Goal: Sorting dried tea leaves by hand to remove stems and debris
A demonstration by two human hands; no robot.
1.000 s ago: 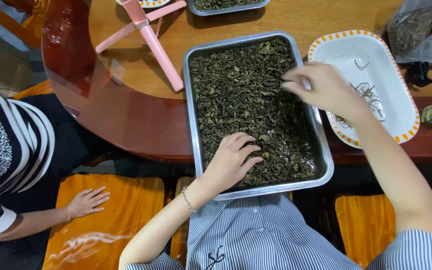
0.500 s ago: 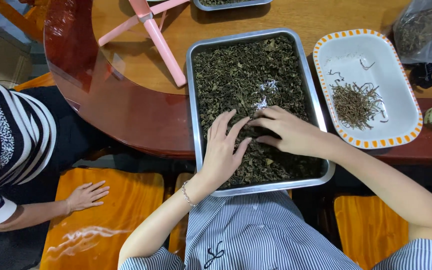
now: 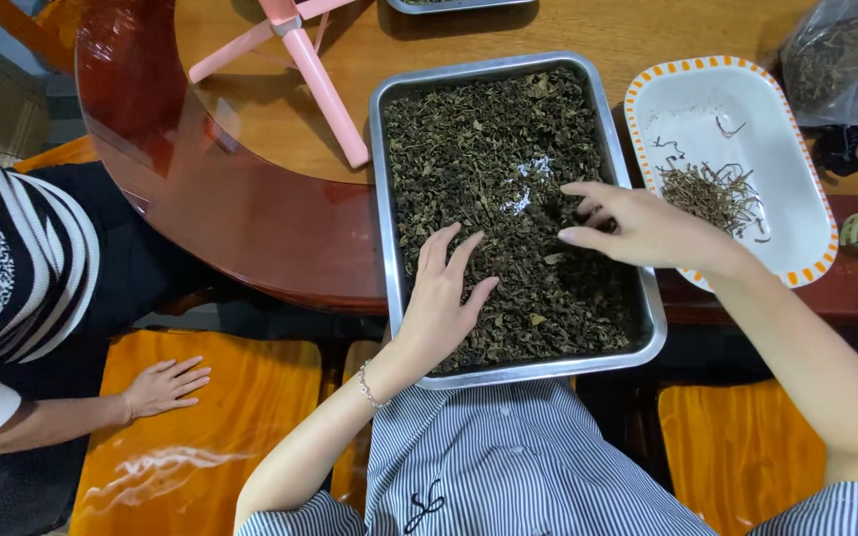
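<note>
Steel tray [image 3: 647, 337] of dried tea leaves [image 3: 489, 149] sits on the bench edge; left hand [image 3: 444, 298] lies open, spread on them, right hand [image 3: 638, 228] hovers loosely open, apparently mid-sorting stems.

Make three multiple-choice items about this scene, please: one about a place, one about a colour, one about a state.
1. Where does the white dish with thin stems stand?
A. right of the metal tray
B. left of the metal tray
C. on the orange seat

2. What colour is the dish's rim?
A. blue
B. orange and white
C. black

3. How is the left hand?
A. closed in a fist
B. lifted off the table
C. flat, fingers spread on the leaves

Answers: 1 A, the white dish lies right of the metal tray. 2 B, its rim is orange-dashed. 3 C, the left hand rests open on the dried leaves.
</note>
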